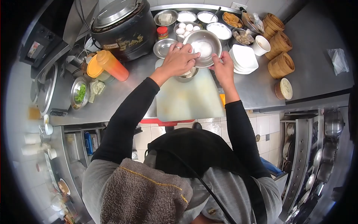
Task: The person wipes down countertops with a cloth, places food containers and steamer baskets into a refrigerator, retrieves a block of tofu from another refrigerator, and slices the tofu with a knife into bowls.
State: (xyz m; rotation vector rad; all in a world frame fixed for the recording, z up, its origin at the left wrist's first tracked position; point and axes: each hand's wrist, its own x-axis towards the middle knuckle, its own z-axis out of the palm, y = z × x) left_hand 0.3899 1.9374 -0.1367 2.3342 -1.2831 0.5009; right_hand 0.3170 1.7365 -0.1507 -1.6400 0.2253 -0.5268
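A metal bowl [214, 40] with something white inside is held up over the far end of the cutting board. My right hand [223, 68] is closed on its near right rim, thumb on top. At the left rim, my left hand [177, 60] is closed too, with fingers reaching over the edge into the bowl. What the white content is, I cannot make out. Partly hidden beneath my hands, a second metal bowl [189, 77] with pale pieces stands on the white cutting board [188, 99]. A shallow metal dish [161, 48] lies just beyond my left hand.
Eggs [181, 28] fill a bowl behind, among bowls of white powder [219, 31]. Stacked white plates [244, 59] and bamboo steamers [281, 65] stand right. Left are a large dark cooker [128, 41], an orange squeeze bottle [112, 66] and a bowl of chopped greens [80, 93].
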